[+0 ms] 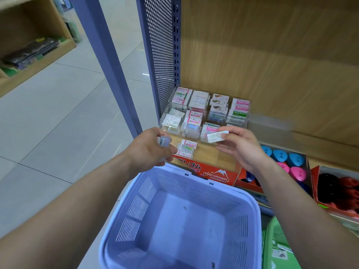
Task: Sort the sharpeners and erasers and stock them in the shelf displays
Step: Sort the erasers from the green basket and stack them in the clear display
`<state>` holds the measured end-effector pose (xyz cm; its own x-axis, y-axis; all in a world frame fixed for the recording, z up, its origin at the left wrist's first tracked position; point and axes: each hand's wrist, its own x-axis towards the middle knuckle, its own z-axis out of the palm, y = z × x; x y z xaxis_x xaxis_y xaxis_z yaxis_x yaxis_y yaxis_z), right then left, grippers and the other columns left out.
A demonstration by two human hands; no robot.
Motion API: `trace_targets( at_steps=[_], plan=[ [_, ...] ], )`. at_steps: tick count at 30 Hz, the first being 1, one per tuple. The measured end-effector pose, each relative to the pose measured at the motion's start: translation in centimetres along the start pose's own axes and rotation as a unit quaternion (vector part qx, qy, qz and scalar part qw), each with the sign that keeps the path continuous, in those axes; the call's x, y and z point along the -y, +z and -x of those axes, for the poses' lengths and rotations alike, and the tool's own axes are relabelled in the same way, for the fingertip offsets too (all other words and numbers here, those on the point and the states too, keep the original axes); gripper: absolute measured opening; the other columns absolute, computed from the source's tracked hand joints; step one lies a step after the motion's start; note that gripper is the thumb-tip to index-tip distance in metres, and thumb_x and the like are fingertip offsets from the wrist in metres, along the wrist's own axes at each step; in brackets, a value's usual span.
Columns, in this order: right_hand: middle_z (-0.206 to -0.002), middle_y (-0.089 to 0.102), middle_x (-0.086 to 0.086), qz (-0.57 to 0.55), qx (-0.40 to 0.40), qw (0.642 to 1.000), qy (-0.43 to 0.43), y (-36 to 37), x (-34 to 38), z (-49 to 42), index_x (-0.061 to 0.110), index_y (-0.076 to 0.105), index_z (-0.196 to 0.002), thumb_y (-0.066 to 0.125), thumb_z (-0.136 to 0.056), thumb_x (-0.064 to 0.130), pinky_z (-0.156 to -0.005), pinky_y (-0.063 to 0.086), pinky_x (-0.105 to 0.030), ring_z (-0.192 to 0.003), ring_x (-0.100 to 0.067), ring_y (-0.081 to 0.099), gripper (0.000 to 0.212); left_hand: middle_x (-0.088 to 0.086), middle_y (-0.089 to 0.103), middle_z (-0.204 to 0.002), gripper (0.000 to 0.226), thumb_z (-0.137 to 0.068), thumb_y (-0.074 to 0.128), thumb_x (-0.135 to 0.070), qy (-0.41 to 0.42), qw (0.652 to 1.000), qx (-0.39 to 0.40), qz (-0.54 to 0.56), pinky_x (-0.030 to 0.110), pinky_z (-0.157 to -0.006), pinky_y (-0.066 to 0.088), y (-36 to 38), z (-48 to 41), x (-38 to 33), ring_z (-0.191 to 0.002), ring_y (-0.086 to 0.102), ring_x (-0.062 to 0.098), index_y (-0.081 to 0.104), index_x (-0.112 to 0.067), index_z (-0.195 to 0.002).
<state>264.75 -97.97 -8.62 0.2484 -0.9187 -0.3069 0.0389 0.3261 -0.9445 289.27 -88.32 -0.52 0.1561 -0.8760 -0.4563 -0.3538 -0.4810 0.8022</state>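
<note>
A clear tiered display point(240, 124) on the wooden shelf holds several rows of boxed erasers. My right hand point(240, 146) pinches a white eraser point(216, 136) just in front of the display's lower right compartment. My left hand point(149, 146) grips a small clear pack with a barcode point(163, 141) to the left of the display's front row. A few pink-labelled erasers point(187, 147) lie in the front compartment between my hands. Blue and pink sharpeners point(287, 162) sit in a red box to the right.
A lilac plastic basket point(147, 193) hangs below my hands and looks empty. An orange "Hard Eraser" carton point(213, 174) fronts the display. Black and red items fill a red box point(318, 189) at far right. A green basket point(275, 235) sits lower right. A perforated blue panel point(161, 55) bounds the shelf's left.
</note>
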Motion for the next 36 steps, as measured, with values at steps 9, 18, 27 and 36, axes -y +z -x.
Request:
trace_targets(
  at_steps=[9,18,27,36],
  plan=[
    [-0.105,0.077,-0.007,-0.009,-0.046,0.999,0.001,-2.0,0.1,0.4,0.01,0.064,-0.122,0.068,-0.091,0.0,-0.082,0.058,-0.034,-0.098,-0.022,0.074,0.033,0.004,0.07,-0.078,0.015,-0.089,0.071,-0.002,0.021,0.999,-0.001,-0.025,0.022,-0.058,0.055,1.0,-0.3,-0.6,-0.073,0.069,0.016,0.065,-0.013,-0.098],
    [-0.103,0.076,0.0,0.085,-0.038,0.996,-0.005,-0.7,0.6,-0.4,0.022,0.072,-0.11,0.078,-0.087,0.013,-0.067,0.058,-0.028,-0.083,-0.016,0.073,0.026,0.003,0.069,-0.079,0.013,-0.087,0.073,-0.003,0.026,0.999,-0.027,-0.033,0.025,-0.065,0.059,1.0,-0.7,-1.1,-0.071,0.067,0.015,0.07,-0.012,-0.096],
    [-0.116,0.068,0.001,0.329,-0.004,0.94,-0.091,8.2,2.8,-11.3,0.021,0.07,-0.12,0.073,-0.092,0.027,-0.079,0.056,-0.028,-0.095,-0.013,0.065,0.029,0.015,0.075,-0.084,0.01,-0.088,0.072,-0.006,0.007,0.996,-0.084,0.001,0.025,-0.067,0.062,-1.8,-1.4,0.8,-0.066,0.071,0.012,0.071,-0.013,-0.095],
    [-0.107,0.07,0.002,0.54,-0.021,0.831,-0.129,11.2,1.8,-15.1,0.028,0.071,-0.105,0.065,-0.095,0.022,-0.086,0.057,-0.039,-0.097,-0.023,0.065,0.013,0.009,0.072,-0.08,0.017,-0.087,0.075,-0.006,0.007,0.995,-0.093,0.032,0.024,-0.063,0.06,-1.3,-2.0,0.9,-0.064,0.068,0.011,0.066,-0.013,-0.1]
  ],
)
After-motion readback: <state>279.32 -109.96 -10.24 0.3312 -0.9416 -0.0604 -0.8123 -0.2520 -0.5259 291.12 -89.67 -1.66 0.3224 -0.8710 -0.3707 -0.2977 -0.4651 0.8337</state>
